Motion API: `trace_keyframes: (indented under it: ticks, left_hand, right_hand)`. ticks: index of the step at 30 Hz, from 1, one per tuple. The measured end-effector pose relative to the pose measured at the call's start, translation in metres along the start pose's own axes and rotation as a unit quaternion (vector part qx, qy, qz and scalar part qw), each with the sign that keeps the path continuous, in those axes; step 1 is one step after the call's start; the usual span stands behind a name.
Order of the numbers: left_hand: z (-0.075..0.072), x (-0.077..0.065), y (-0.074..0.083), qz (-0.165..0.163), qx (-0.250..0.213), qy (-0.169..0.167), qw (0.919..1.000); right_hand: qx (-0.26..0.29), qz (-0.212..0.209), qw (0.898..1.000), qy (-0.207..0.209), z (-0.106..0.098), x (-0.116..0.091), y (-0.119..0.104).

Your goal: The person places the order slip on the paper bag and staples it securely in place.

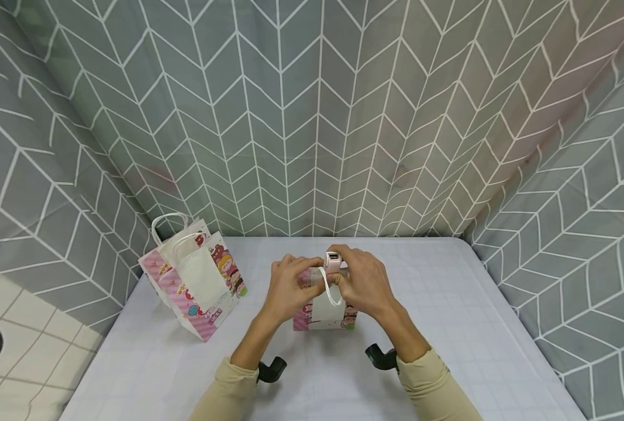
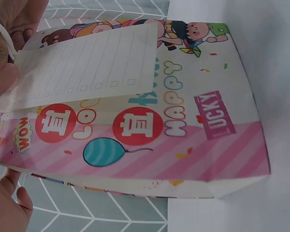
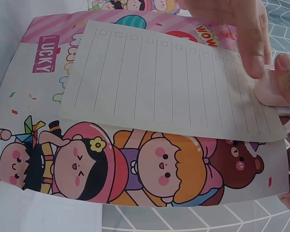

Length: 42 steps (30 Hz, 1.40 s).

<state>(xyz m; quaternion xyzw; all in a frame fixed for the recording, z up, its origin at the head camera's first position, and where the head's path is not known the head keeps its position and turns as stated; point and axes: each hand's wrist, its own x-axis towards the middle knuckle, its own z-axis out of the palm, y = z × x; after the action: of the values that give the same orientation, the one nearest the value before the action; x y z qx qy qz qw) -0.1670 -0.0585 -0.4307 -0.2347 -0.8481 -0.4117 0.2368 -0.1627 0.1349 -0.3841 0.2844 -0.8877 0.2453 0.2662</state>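
A small paper bag (image 1: 302, 316) with pink stripes and cartoon children stands upright on the table between both hands. A lined notepaper sheet (image 3: 174, 82) with small checkboxes lies flat over its front, up against the top edge. My left hand (image 1: 290, 286) pinches the bag's top rim beside its white cord handle (image 1: 328, 287). In my right hand (image 1: 365, 280) is a small pale pink mini stapler (image 1: 333, 261), held between thumb and fingers at the rim. The right wrist view shows the stapler's rounded body (image 3: 270, 89) over the sheet's top end.
At the left of the table stand matching paper bags (image 1: 166, 280) with white handles, the front one bearing a blank-looking sheet (image 1: 202, 279). Patterned grey curtains (image 1: 301, 117) hang behind and at both sides of the white-covered table (image 1: 438, 327).
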Motion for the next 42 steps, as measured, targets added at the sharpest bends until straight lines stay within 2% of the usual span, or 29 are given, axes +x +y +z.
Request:
trace_keyframes:
  ticks: [10, 16, 21, 26, 30, 37, 42]
  left_hand:
    - [-0.002, -0.017, -0.005, -0.044, -0.008, -0.007, 0.999]
    - [-0.001, -0.023, -0.009, -0.067, -0.006, -0.01, 0.9977]
    - [0.002, -0.026, -0.013, -0.099, 0.01, -0.026, 0.9947]
    - [0.003, -0.029, -0.016, -0.119, 0.021, -0.037, 0.992]
    - [0.003, -0.03, -0.017, -0.122, 0.027, -0.041, 0.9914]
    - [0.001, -0.032, -0.022, -0.133, 0.029, -0.045, 0.9897]
    - [0.0, -0.034, -0.025, -0.138, 0.029, -0.047, 0.9888]
  right_hand:
    - [-0.006, 0.001, 1.0, -0.003, 0.0, 0.002, -0.001]
    - [0.006, 0.017, 0.999, -0.028, -0.003, 0.002, 0.0]
    - [0.033, 0.035, 0.998, -0.045, -0.006, 0.0, 0.002]
    - [0.075, 0.036, 0.996, -0.044, -0.007, -0.001, 0.003]
    - [0.117, 0.039, 0.992, -0.023, -0.008, -0.002, 0.004]
    - [0.197, 0.013, 0.978, 0.062, -0.009, -0.002, 0.011]
    - [0.212, 0.025, 0.971, 0.104, -0.012, -0.003, 0.014]
